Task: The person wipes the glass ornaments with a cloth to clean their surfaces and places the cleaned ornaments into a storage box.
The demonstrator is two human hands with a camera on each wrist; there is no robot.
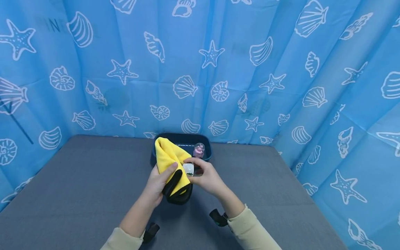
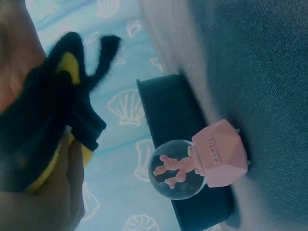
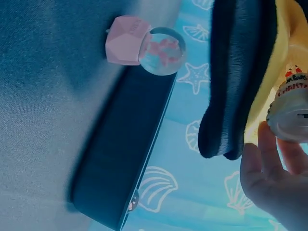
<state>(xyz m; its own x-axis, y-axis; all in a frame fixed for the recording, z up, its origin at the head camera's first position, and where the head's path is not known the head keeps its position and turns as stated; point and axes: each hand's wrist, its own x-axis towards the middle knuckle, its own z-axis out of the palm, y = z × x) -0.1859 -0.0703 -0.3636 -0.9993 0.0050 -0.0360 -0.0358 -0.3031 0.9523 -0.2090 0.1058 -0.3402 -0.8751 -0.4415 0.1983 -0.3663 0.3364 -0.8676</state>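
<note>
Two bare hands show on my head feed, raised over the near side of a dark blue tray (image 1: 182, 135). Left hand (image 1: 157, 182): grip holding a two-sided cloth (image 1: 171, 152), yellow on one face and black on the other, thumb laid across the yellow. Right hand (image 1: 208, 176): narrow pinch, thumb and fingers on a small white ornament (image 1: 189, 168). On the right wrist feed I note red and dark lettering on it, partly cropped at the frame edge. The ornament is just right of the left hand, at the yellow face; I cannot tell how firmly the two press together.

Tray stands at the far edge of the grey table (image 1: 90, 184). Inside its right end I log a small clear globe with a pink figure (image 1: 199, 150). A pink-based globe (image 2: 219, 154), lettered CACTUS, stands upright on the table just in front of the tray's left part; my head feed does not show it. Blue curtain (image 1: 193, 52) behind, printed with white shells and starfish. Both forearms enter from the near side, in pale sleeves (image 1: 251, 227).
</note>
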